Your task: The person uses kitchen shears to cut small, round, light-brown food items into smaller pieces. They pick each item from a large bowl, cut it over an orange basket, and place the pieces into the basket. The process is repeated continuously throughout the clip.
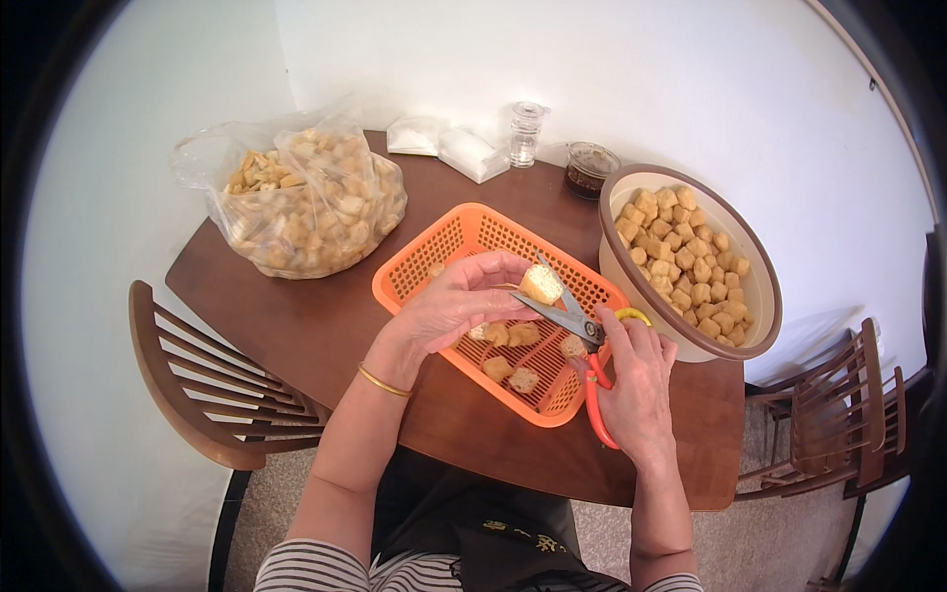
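Between the fingertips of my left hand [470,296] is a fried tofu puff [541,284] with its pale, porous inside facing up. My right hand [632,385] grips scissors [588,329] with red and yellow handles. Their blades are spread, one on either side of the puff. Both hands are above an orange perforated plastic basket [473,214], where several tofu puff pieces [510,334] lie on the slatted bottom, some showing cut faces. My left hand hides part of the basket's left side.
A clear plastic bag full of tofu puffs [311,214] stands at the back left. On the right, a tilted cream tub with a brown rim [610,244] holds many whole puffs. Tissue packs [473,153], a glass bottle [525,133] and a dark sauce jar [588,174] line the wall. Wooden chairs [192,399] flank the table.
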{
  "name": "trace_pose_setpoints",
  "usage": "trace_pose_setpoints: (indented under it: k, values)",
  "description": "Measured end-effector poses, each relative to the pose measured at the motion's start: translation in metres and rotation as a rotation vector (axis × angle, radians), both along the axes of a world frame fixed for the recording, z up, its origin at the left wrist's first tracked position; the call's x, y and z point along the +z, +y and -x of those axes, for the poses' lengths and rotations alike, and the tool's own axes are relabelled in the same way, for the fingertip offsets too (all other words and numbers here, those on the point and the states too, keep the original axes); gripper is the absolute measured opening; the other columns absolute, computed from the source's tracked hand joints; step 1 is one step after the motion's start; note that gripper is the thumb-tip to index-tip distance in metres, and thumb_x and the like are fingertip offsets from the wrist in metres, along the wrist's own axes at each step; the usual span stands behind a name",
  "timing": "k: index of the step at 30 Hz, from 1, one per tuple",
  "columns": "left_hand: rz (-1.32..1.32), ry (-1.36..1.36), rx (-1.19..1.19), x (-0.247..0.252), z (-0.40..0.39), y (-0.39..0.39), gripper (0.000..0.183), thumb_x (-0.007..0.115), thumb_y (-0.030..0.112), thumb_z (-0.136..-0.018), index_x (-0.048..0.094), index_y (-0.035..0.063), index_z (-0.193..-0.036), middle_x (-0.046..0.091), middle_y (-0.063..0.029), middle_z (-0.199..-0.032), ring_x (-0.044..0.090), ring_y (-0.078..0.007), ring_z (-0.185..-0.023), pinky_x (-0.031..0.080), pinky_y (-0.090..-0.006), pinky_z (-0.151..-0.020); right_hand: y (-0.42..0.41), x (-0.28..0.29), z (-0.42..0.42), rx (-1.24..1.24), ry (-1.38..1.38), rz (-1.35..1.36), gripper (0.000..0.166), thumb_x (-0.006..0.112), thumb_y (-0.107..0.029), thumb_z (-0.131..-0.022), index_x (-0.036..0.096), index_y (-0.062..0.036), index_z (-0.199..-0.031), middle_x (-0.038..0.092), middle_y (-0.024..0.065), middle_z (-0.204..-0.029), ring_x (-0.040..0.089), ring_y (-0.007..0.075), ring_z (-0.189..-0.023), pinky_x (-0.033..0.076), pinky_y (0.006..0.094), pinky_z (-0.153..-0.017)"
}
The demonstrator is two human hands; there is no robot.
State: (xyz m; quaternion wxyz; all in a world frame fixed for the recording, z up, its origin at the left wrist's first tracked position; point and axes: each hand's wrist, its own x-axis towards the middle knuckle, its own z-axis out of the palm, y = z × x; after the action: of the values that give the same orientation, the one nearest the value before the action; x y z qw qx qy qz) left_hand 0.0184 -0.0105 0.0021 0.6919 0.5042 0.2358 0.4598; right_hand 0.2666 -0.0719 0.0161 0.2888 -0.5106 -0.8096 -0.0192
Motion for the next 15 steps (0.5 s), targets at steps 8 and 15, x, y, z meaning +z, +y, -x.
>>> trace_pose_setpoints:
  k: [8, 15]
  values:
    - [0.028, -0.051, 0.033, -0.004, -0.001, 0.003, 0.025, 0.064, 0.003, -0.093, 0.055, -0.0019, -0.117, 0.064, -0.0141, -0.115, 0.068, -0.0275, -0.106, 0.057, -0.0355, -0.095, -0.002, 0.004, 0.0, 0.013, 0.022, 0.059, 0.052, 0.079, -0.023, -0.08, 0.062, -0.0067, -0.126, 0.058, 0.01, -0.089, 0.059, 0.0266, -0.09, 0.035, 0.0403, -0.084]
    - [0.066, -0.115, 0.022, 0.001, -0.001, 0.0, 0.018, 0.064, 0.001, -0.092, 0.058, -0.0005, -0.109, 0.065, -0.0126, -0.111, 0.068, -0.0282, -0.105, 0.057, -0.038, -0.094, -0.001, 0.01, 0.0, 0.03, 0.061, 0.092, 0.044, 0.081, -0.023, -0.078, 0.066, -0.0063, -0.116, 0.061, 0.0095, -0.076, 0.059, 0.0264, -0.071, 0.037, 0.0368, -0.075]
